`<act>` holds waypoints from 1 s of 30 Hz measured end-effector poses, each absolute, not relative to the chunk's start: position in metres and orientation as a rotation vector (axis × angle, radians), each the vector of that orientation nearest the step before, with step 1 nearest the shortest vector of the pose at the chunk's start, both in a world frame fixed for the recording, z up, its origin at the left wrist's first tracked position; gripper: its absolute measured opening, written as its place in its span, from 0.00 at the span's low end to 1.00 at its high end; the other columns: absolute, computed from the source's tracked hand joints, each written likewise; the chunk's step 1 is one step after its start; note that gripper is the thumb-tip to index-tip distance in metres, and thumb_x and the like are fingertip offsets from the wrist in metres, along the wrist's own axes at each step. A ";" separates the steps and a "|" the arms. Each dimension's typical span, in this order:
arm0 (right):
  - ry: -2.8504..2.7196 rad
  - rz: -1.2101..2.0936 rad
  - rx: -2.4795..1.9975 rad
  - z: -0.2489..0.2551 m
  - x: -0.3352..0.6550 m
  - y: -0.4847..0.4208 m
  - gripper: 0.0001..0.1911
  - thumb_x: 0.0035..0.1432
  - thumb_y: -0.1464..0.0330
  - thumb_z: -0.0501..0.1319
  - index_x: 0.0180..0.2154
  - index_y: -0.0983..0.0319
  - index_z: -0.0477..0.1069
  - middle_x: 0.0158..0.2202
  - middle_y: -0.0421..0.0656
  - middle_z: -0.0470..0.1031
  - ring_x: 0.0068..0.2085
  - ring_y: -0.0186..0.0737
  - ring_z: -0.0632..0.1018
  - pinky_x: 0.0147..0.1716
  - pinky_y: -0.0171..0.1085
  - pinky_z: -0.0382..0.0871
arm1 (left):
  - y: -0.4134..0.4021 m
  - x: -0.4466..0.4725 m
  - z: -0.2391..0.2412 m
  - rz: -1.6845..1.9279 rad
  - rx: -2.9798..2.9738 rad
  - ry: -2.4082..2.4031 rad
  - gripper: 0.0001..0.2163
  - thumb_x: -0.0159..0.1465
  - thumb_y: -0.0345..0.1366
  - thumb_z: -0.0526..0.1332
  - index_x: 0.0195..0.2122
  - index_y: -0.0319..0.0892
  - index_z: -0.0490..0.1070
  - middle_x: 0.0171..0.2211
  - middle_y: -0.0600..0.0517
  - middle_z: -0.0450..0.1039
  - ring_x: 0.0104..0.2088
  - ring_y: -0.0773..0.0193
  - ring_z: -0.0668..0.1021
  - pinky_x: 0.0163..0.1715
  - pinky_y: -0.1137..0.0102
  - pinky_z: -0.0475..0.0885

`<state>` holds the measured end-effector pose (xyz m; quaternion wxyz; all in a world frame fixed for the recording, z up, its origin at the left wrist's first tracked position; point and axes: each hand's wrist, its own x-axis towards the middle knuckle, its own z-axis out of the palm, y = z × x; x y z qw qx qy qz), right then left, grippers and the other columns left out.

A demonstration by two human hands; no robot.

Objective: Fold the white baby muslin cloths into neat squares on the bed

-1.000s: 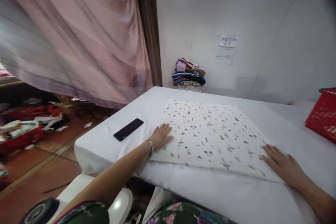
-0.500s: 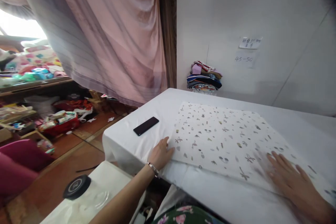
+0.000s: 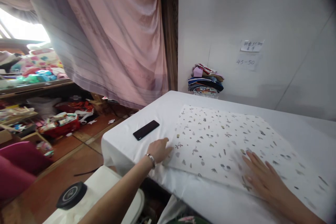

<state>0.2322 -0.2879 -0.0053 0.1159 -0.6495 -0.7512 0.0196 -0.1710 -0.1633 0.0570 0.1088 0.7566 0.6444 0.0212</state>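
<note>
A person stretches both bare arms over a white-covered table (image 3: 115, 148), where a white cloth (image 3: 215, 136) printed with small grey, brown and olive motifs lies spread nearly flat. The left hand (image 3: 158, 150), a silvery band (image 3: 151, 160) at its wrist, rests at the cloth's left edge near the closest corner, fingers bent and thumb reaching toward the print — whether it pinches the fabric is impossible to say from here. The right hand (image 3: 264, 178) spreads over the cloth's near part, palm down, fingers extended and clasping nothing; the forearm behind it crosses above the lower right of the print.

A black phone (image 3: 146, 130) lies on the table just to the left of the cloth, apart from both hands. Beyond the table's far edge, a stack of folded fabrics (image 3: 206, 81) in mixed colours rises against a pale wall (image 3: 257, 3). Two paper notes are fixed there, one above the other, the lower note (image 3: 246, 62) reading "45-50." A pink curtain (image 3: 126, 31) hangs at left — below and beyond it, a red basket (image 3: 61, 128) heaped with small items sits on the reddish floor (image 3: 86, 140). Nearer, a round black cap (image 3: 71, 195) stands beside the left forearm.
</note>
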 end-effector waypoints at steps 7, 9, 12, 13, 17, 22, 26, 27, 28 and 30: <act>-2.414 0.252 -1.639 0.037 0.154 -0.223 0.32 0.61 0.51 0.43 0.63 0.47 0.34 0.65 0.34 0.32 0.64 0.48 0.41 0.61 0.55 0.39 | -0.040 -0.117 0.062 0.169 2.370 1.842 0.21 0.61 0.48 0.49 0.50 0.42 0.66 0.49 0.44 0.70 0.47 0.54 0.73 0.43 0.64 0.67; -2.457 0.293 -1.605 0.030 0.143 -0.206 0.32 0.61 0.50 0.43 0.63 0.50 0.37 0.65 0.37 0.34 0.64 0.49 0.42 0.60 0.56 0.39 | -0.006 -0.098 0.056 0.184 2.395 1.815 0.21 0.63 0.46 0.47 0.53 0.41 0.63 0.53 0.44 0.66 0.50 0.54 0.70 0.46 0.63 0.66; -2.531 0.320 -1.576 0.009 0.138 -0.193 0.31 0.61 0.50 0.43 0.63 0.52 0.42 0.65 0.40 0.39 0.63 0.51 0.46 0.59 0.58 0.42 | 0.037 -0.072 0.046 0.178 2.447 1.743 0.21 0.64 0.43 0.45 0.55 0.41 0.60 0.58 0.46 0.60 0.56 0.57 0.63 0.52 0.64 0.61; -2.546 0.302 -1.560 0.002 0.138 -0.191 0.31 0.62 0.51 0.44 0.63 0.51 0.42 0.64 0.41 0.40 0.63 0.51 0.47 0.59 0.59 0.43 | 0.051 -0.066 0.042 0.173 2.460 1.723 0.21 0.65 0.42 0.45 0.56 0.41 0.59 0.60 0.47 0.57 0.59 0.58 0.60 0.54 0.64 0.59; -2.547 0.152 -1.432 -0.019 0.144 -0.190 0.32 0.62 0.53 0.47 0.63 0.50 0.38 0.64 0.41 0.42 0.62 0.52 0.51 0.58 0.57 0.49 | 0.098 -0.049 0.026 0.123 2.444 1.720 0.24 0.64 0.47 0.44 0.58 0.42 0.56 0.64 0.48 0.46 0.63 0.57 0.49 0.58 0.58 0.49; -2.497 0.030 -1.264 -0.028 0.147 -0.184 0.35 0.60 0.53 0.50 0.64 0.52 0.37 0.63 0.42 0.45 0.61 0.53 0.57 0.57 0.55 0.52 | 0.131 -0.047 0.006 0.072 2.343 1.805 0.28 0.63 0.51 0.39 0.61 0.44 0.51 0.65 0.49 0.40 0.63 0.54 0.47 0.58 0.51 0.45; -2.474 -0.027 -1.238 -0.032 0.147 -0.180 0.37 0.59 0.52 0.51 0.64 0.53 0.37 0.63 0.44 0.47 0.60 0.54 0.59 0.56 0.55 0.55 | 0.141 -0.051 0.004 0.127 2.326 1.844 0.28 0.62 0.54 0.39 0.59 0.46 0.55 0.64 0.50 0.46 0.62 0.54 0.52 0.57 0.54 0.50; -2.480 -0.041 -1.239 -0.032 0.147 -0.180 0.37 0.59 0.51 0.51 0.64 0.53 0.37 0.62 0.44 0.47 0.60 0.54 0.59 0.56 0.55 0.56 | 0.144 -0.052 0.005 0.148 2.324 1.860 0.28 0.63 0.54 0.39 0.59 0.46 0.57 0.63 0.49 0.48 0.62 0.54 0.53 0.56 0.55 0.51; -2.486 -0.049 -1.238 -0.033 0.147 -0.179 0.38 0.58 0.51 0.51 0.64 0.53 0.38 0.62 0.45 0.47 0.60 0.53 0.59 0.56 0.54 0.56 | 0.146 -0.052 0.006 0.168 2.323 1.877 0.28 0.63 0.53 0.38 0.59 0.45 0.57 0.63 0.48 0.49 0.62 0.54 0.54 0.56 0.55 0.52; -2.495 -0.049 -1.224 -0.032 0.148 -0.179 0.37 0.58 0.51 0.51 0.64 0.54 0.39 0.63 0.46 0.47 0.60 0.53 0.59 0.57 0.53 0.54 | 0.150 -0.052 0.007 0.167 2.328 1.884 0.29 0.62 0.54 0.38 0.60 0.45 0.54 0.64 0.48 0.46 0.62 0.54 0.52 0.57 0.55 0.50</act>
